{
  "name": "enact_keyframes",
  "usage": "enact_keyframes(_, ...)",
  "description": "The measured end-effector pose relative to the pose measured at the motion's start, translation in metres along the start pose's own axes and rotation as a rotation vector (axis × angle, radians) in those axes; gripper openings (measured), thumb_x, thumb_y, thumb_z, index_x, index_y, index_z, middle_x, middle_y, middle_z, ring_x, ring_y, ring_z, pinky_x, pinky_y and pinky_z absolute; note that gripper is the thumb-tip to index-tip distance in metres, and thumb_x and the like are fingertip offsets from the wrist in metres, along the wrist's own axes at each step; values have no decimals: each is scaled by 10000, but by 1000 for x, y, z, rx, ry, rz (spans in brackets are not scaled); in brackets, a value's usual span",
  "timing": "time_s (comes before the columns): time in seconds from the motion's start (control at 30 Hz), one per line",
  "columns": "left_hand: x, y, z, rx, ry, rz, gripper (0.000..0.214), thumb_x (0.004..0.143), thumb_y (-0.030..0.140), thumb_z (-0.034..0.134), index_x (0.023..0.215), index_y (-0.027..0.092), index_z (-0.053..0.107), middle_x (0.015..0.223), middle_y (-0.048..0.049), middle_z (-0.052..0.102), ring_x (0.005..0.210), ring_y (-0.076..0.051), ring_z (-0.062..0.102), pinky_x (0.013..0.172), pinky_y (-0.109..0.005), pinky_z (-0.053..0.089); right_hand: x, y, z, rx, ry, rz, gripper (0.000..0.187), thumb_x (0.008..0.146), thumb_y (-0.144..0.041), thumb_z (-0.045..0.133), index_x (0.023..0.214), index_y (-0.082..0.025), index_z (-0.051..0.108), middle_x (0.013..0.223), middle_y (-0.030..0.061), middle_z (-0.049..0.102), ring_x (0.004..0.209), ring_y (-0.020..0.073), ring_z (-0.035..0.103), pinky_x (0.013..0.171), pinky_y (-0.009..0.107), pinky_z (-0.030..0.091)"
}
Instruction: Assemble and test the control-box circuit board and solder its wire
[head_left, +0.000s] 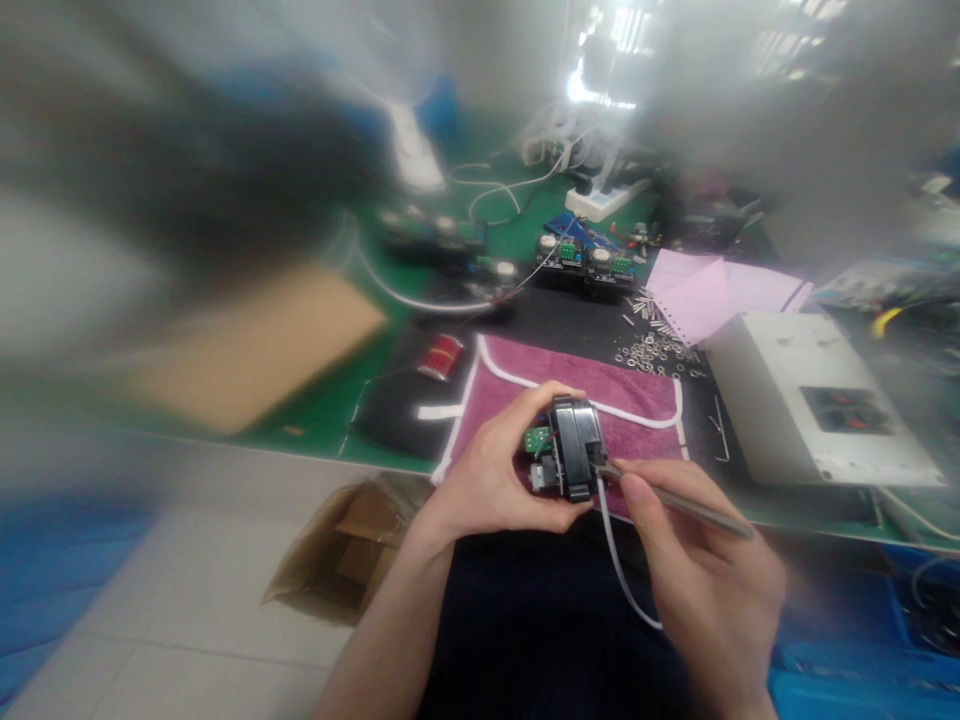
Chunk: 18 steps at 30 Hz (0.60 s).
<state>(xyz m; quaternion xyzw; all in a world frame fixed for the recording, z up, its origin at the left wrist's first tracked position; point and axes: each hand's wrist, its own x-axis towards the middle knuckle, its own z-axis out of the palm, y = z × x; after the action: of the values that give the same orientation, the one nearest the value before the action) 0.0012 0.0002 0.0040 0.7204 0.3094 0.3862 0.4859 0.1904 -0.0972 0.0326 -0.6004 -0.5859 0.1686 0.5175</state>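
Observation:
My left hand [501,470] is closed round a black electronic module [576,448], thumb and fingers at its opposite ends. A small green circuit board [537,439] shows on the module's left side. From its lower right a white cable [616,560] hangs down in a curve. My right hand [697,560] grips a slim grey metal tool like tweezers [701,512], held like a pen, its tip at the module's right side near the cable. Whether the tip touches is too small to tell. Under the hands lies a purple cloth [517,375] with white edging.
A grey-white metal box [787,400] stands at right, beside pink paper sheets [697,285]. Small metal rings [652,355] and pins are scattered near it. Several similar modules [611,268] sit farther back. A red spool [441,357] and brown cardboard [277,345] lie at left.

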Motion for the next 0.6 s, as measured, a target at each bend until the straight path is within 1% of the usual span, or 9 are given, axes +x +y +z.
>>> enact_keyframes(0.1, 0, -1, 0, 8, -4, 2, 897, 698, 254, 915, 1492, 305, 501, 1448, -67, 639, 1280, -302, 672, 1118, -421, 560, -1, 1, 0, 1, 2, 41, 104, 983, -220, 775, 1067, -277, 797, 1036, -32, 798, 947, 127, 750, 911, 232, 570)
enact_keyframes(0.23, 0, -2, 0, 21, 13, 21, 925, 687, 250, 924, 1502, 310, 493, 1481, -63, 623, 1348, -311, 640, 1189, -435, 511, -2, 4, 0, 34, 6, 110, 82, 990, -266, 777, 1062, -294, 803, 1048, -44, 808, 974, 127, 765, 906, 220, 576)
enact_keyframes(0.3, -1, -2, 0, 22, 11, 13, 924, 681, 248, 928, 1496, 307, 495, 1475, -63, 626, 1342, -309, 642, 1184, -432, 513, -2, 5, 0, 60, 13, 141, 74, 994, -286, 775, 1061, -295, 805, 1051, -43, 811, 985, 132, 772, 898, 219, 583)
enact_keyframes(0.6, 0, 1, -2, 29, 2, 9, 917, 683, 246, 926, 1491, 303, 497, 1467, -54, 629, 1315, -291, 656, 1153, -398, 530, -1, 2, -1, 67, 8, 158, 79, 986, -295, 785, 1060, -299, 812, 1042, -38, 820, 945, 129, 774, 876, 212, 596)
